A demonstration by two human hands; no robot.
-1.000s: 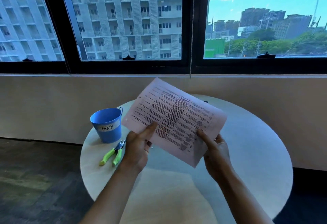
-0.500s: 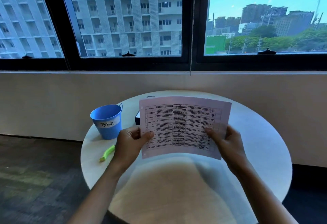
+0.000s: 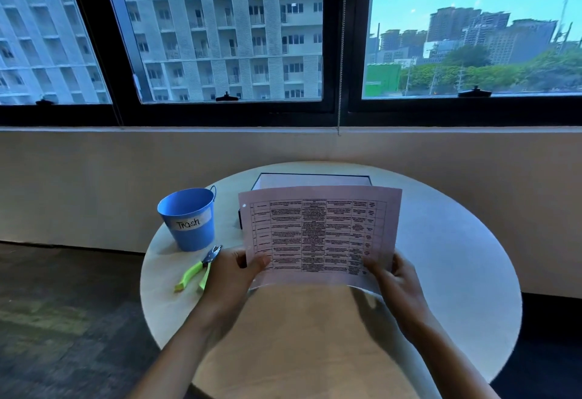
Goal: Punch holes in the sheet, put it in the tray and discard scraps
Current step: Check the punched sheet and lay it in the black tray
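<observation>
- Both hands raised over the near half of the table, each pinching a lower corner of one sheet.
- Left hand (image 3: 231, 272) closed on the lower-left corner, thumb pressed on the printed face, fingers hidden behind.
- Right hand (image 3: 395, 282) closed on the lower-right corner the same way, thumb on the front, fingers behind.
- Pale pink printed paper sheet with a black table grid (image 3: 319, 234) held upright in landscape, slightly bowed, clear of the tabletop and facing the camera.
- One small round hole (image 3: 244, 206) visible near the upper-left corner of the sheet; any further holes along that edge too small or hidden by the thumb to tell.
- Dark rectangular tray with a pale inside (image 3: 315, 179) lying just behind the sheet at the far side of the table, partly hidden by it.
- Green-handled metal hole punch (image 3: 198, 269) lying on the table just left of the left hand, untouched.
- Blue metal bucket labelled "Trash" (image 3: 189, 219) standing just beyond the punch, upright.
- Round pale tabletop (image 3: 456, 272) otherwise bare; no loose scraps to be made out on it.
- Judging by all this: punching at least begun, possibly finished; sheet not yet in the tray, scraps not yet visibly dealt with.
- Likely next: lowering the sheet flat into the tray behind.
</observation>
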